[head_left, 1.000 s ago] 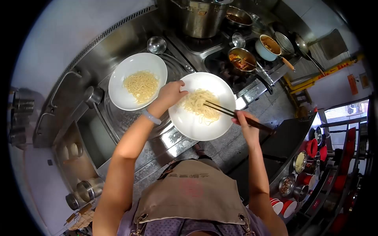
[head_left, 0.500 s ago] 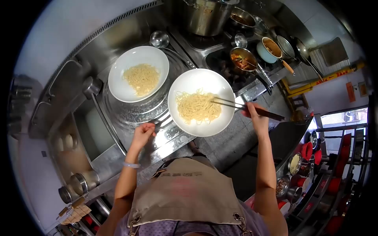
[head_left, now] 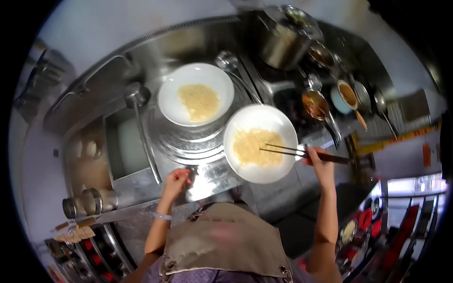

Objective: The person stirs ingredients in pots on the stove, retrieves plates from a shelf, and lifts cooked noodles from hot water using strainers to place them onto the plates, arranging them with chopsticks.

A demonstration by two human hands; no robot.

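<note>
White near bowl (head_left: 259,115): positioned at the edge of the steel counter (head_left: 203,183), seemingly overhanging the floor (head_left: 271,195) at front right. Extent of support beneath: not visible. Contents: noodles (head_left: 250,148), spread over the middle. White far bowl (head_left: 172,94): set back and to the left on the counter, with a second portion (head_left: 198,100) near its centre.

Right hand (head_left: 321,162): fingers closed on the chopsticks (head_left: 336,158), just beyond the right rim of the near bowl. Tips slightly apart, over the noodles; contact unclear owing to blur. Left hand (head_left: 177,181): apart from both bowls, above the front edge of the counter, fingers curled narrow, no object visible in them.

Cautions:
- Tipping. Likely cause: downward pressure from the chopsticks on the overhanging side, with no hand steadying the rim.
- Sliding. Likely cause: a sideways push through the noodles, on smooth and possibly wet metal.
- Spillage. Likely cause: strands caught on the tips and dragged over the rim, or a weak pinch on a slippery bundle.
- Knocking. Likely cause: a backward shift of the near bowl against the handle of the ladle (head_left: 227,61). Clearance at the back rim: close; touching or apart, cannot tell.
</note>
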